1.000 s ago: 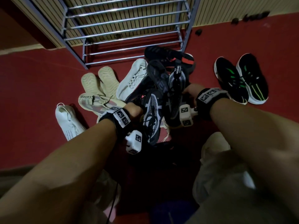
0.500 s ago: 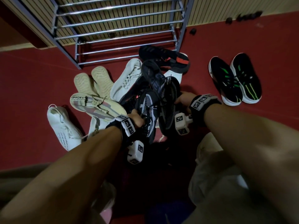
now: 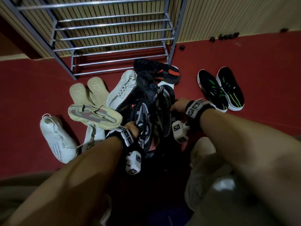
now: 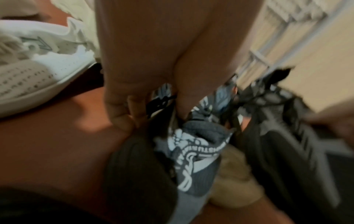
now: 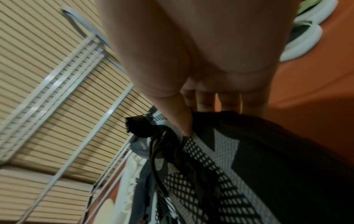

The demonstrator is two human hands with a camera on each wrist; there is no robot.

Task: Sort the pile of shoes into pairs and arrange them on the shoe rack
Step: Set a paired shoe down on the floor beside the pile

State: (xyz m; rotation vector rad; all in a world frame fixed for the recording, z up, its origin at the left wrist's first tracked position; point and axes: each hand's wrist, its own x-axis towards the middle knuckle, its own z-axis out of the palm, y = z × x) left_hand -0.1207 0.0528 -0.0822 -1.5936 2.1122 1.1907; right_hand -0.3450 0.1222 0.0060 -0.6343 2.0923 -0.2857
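On the far left a white sneaker (image 3: 57, 137) lies alone on the red floor (image 3: 24, 98), and beside it a beige shoe (image 3: 96, 116) rests across the edge of the pile; both are best left alone so the heap does not slide.

The left hand (image 3: 133, 130) has its fingers curled into the collar of a black-and-grey patterned shoe (image 3: 144, 126), thumb inside the opening as the left wrist view shows. That hold at the heel collar looks firm enough, in my judgement, to lift the shoe straight up out of the tangle rather than drag it.

Just to its right the right hand (image 3: 178, 104) pinches the matching patterned shoe (image 3: 163, 118) at its collar, fingers wrapped over the rim. The two shoes hang side by side, nearly touching, above the pile. Keeping toes pointing the same way and soles level should make the pair easy to set down together.

The shoe rack (image 3: 114, 38) stands against the slatted wall beyond the pile, its rails bare. Farther right, a black-and-green pair (image 3: 221, 90) sits already matched on the floor.
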